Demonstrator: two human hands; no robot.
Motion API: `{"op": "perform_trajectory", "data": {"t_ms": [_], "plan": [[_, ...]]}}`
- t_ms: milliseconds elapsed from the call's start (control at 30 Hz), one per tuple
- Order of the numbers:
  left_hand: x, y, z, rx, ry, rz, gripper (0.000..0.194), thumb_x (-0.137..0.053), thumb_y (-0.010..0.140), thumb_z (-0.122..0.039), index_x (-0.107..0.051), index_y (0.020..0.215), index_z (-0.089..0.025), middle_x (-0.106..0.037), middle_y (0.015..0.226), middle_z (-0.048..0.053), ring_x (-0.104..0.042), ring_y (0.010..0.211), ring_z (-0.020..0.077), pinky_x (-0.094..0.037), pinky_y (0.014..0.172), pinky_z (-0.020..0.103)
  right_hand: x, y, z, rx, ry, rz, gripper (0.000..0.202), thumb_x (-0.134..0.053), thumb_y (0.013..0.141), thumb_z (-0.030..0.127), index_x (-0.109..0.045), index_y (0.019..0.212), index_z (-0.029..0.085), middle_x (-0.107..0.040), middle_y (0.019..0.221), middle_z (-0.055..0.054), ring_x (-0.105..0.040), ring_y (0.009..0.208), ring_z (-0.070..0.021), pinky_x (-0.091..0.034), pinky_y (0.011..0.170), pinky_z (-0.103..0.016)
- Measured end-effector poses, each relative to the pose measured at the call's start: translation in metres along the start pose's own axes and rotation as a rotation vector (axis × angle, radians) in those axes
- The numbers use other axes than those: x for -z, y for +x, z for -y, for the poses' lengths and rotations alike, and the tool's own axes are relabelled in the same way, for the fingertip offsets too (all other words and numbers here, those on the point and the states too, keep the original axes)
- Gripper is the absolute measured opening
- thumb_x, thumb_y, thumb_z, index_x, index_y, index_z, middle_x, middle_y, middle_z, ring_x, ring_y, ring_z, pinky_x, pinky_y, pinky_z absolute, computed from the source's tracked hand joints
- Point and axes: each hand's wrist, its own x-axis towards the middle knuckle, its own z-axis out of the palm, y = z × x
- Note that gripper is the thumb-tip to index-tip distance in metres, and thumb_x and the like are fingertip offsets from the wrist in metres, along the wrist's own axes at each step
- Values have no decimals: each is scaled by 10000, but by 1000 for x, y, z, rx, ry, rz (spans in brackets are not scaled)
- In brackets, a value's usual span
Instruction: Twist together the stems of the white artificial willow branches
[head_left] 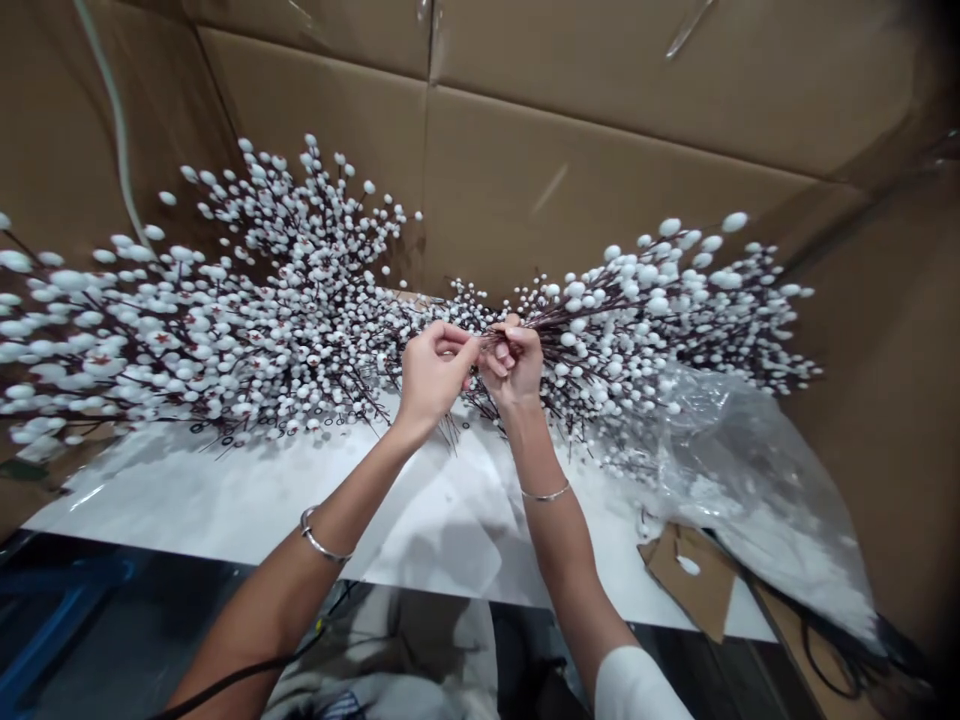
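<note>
Head view: white bench (225, 500) under cardboard walls, big berry-branch pile (187, 300) spread left, smaller berry spray (645, 300) fanning up-right with long axis running right and away from the grip. Right hand (512, 365) clenched on spray's stem end at centre; left hand (431, 370) touching it, fingertips pinching same stems, both equally near.

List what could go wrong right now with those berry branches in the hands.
1. Both the left hand and right hand pinch thin dark stems where the white-berry branches meet; the twigs might snag on each other and shed berries.
2. The pile of berry branches lies right beside the hands, so a pull could drag it along.
3. The clear plastic bag lies over the branch tips at right and may catch them.
</note>
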Motion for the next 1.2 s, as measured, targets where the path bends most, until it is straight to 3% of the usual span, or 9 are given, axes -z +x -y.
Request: {"op": "perform_trajectory", "data": {"t_ms": [133, 233, 400, 533, 800, 900, 1067, 1200], "plan": [[-1, -8, 0, -95, 83, -139, 178, -630, 810, -334, -545, 773, -183, -642, 697, 12, -517, 465, 63, -383, 430, 180, -4, -2, 2, 14, 17, -5, 315, -617, 614, 253, -310, 596, 182, -352, 420, 100, -209, 341, -7, -206, 322, -134], [-4, -10, -2, -127, 110, -169, 172, -625, 817, -332, -546, 773, -186, -639, 700, 14, -530, 494, 67, -396, 451, 179, -7, -6, 5, 51, 30, 27, 337, -617, 625, 233, -287, 580, 180, -347, 415, 98, -219, 328, -6, -220, 314, -129], [-3, -2, -5, -36, -33, -17, 179, -657, 785, -308, -549, 748, -170, -621, 627, 7, -487, 418, 65, -361, 389, 188, -6, -9, 11, -4, 49, 58, 360, -630, 622, 256, -281, 579, 182, -337, 400, 108, -190, 305, 2, -190, 289, -125], [8, 4, -9, -27, -62, 61, 172, -685, 765, -297, -601, 770, -147, -636, 647, 16, -505, 468, 59, -388, 438, 176, -4, -9, 13, -115, 94, 141, 307, -638, 605, 230, -336, 592, 179, -407, 406, 110, -179, 294, 14, -146, 271, -111], [13, -8, -17, -306, 97, -157, 182, -694, 771, -315, -632, 784, -145, -653, 738, 16, -592, 656, 84, -473, 606, 178, -14, -16, 16, -105, 112, 162, 140, -617, 633, 203, -485, 635, 157, -490, 406, 86, -252, 277, 6, -158, 258, -97], [12, -5, -16, -229, 30, -47, 206, -708, 757, -332, -632, 786, -143, -654, 732, 20, -585, 628, 80, -469, 584, 178, -14, -19, 18, -116, 129, 195, 112, -606, 631, 195, -502, 638, 155, -501, 411, 81, -254, 271, 4, -150, 255, -97], [22, 7, -10, 141, -177, 259, 320, -767, 687, -389, -590, 789, -143, -598, 588, -13, -424, 400, 35, -291, 365, 152, -16, -19, 19, -145, 116, 182, 152, -631, 655, 191, -488, 631, 147, -502, 417, 82, -276, 275, 9, -181, 272, -90], [31, 12, -5, 260, -339, 306, 375, -810, 636, -383, -580, 817, -148, -580, 580, -29, -419, 400, 24, -235, 354, 126, -23, -21, 15, -212, 74, 180, 184, -652, 709, 218, -491, 665, 139, -534, 440, 70, -323, 285, 7, -230, 298, -85]]}}
